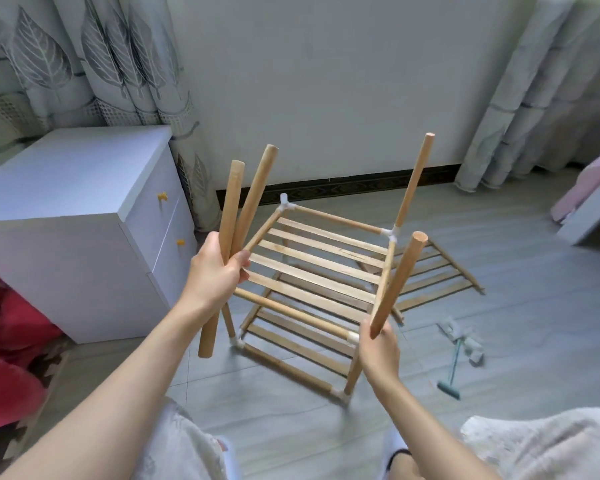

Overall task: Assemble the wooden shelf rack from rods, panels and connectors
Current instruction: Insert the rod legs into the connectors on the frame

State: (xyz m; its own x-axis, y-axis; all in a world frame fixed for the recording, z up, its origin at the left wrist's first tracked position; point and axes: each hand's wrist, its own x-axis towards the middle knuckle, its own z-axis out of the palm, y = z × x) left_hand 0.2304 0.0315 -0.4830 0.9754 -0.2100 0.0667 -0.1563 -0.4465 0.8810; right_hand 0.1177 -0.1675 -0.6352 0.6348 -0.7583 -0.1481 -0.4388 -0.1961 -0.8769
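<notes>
Left hand (219, 271) gripping two rods (238, 216), right hand (378, 348) pinching one rod (395, 285). Seat it straight down into the near corner connector (353, 337), I'd say.

Soft, even daylight, faint shadows; wide-angle bending at the edges, slightly soft focus.

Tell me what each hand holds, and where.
Left hand grips two rods around their middles. Right hand holds one rod by its lower end.
</notes>
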